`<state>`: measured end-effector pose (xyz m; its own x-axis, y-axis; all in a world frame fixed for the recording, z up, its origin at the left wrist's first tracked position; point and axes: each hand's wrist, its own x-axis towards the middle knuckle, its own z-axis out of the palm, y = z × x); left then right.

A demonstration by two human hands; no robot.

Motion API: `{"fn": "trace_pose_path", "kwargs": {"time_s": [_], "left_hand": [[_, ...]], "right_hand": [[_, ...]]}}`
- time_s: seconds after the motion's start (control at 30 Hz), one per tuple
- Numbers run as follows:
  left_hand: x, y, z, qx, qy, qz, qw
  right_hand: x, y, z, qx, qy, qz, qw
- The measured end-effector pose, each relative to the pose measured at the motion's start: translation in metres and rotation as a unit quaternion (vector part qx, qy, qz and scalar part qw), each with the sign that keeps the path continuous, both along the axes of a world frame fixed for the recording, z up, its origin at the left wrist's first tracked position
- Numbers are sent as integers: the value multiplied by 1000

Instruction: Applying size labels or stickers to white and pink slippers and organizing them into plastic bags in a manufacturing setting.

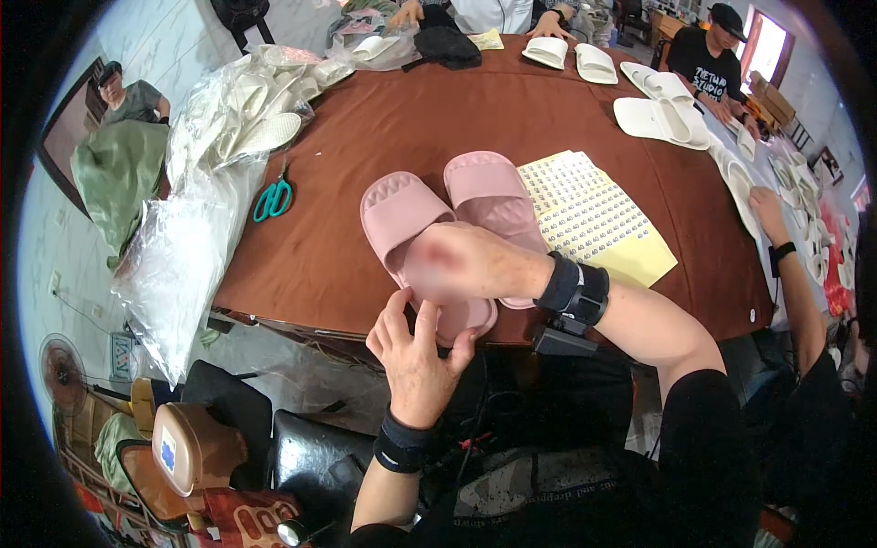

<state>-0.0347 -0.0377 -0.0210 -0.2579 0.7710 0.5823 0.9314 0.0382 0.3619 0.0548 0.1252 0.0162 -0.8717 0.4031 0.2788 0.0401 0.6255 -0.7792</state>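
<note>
- From my end I see two pink slippers on the table's near edge: the left slipper (402, 215) and the right slipper (484, 180), side by side, straps upward.
- Both toes point away from the wearer. The left slipper's long axis slants from its toe at upper left to its heel at lower right; the right slipper's runs nearly straight away, its toe leaning slightly left.
- I read the right hand (484, 260) as laid across the left slipper, knuckles up. Its fingertips are blurred, so I cannot tell whether they clamp anything.
- The left hand (416, 361) is beside the left slipper's heel end, thumb and fingers spread apart; I cannot tell if a fingertip touches.
- A brown cloth (365, 119) covers the table. Beyond it I make out pale marbled walls (137, 36), a fan (64, 370) at lower left and a tan bin (192, 447) near a black seat (324, 457).
- My count: one pair of scissors (274, 199) with teal handles, left of the slippers; at least two label sheets (630, 247), overlapping, just right of them; at least four white slippers (596, 64) toward the far right.
- More white footwear (269, 137) fills clear plastic at left, too jumbled for me to count.
</note>
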Motion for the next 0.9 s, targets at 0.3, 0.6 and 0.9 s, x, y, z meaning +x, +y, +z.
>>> {"fn": "trace_pose_path", "kwargs": {"time_s": [0.3, 0.6, 0.9], "left_hand": [[-1, -1, -1, -2, 2, -2, 1000], [0, -1, 0, -3, 3, 0, 1000], [0, -1, 0, -2, 2, -1, 1000]], "right_hand": [[1, -5, 1, 74, -3, -16, 997], [0, -3, -5, 70, 4, -17, 997], [-2, -3, -2, 8, 2, -26, 1000]]}}
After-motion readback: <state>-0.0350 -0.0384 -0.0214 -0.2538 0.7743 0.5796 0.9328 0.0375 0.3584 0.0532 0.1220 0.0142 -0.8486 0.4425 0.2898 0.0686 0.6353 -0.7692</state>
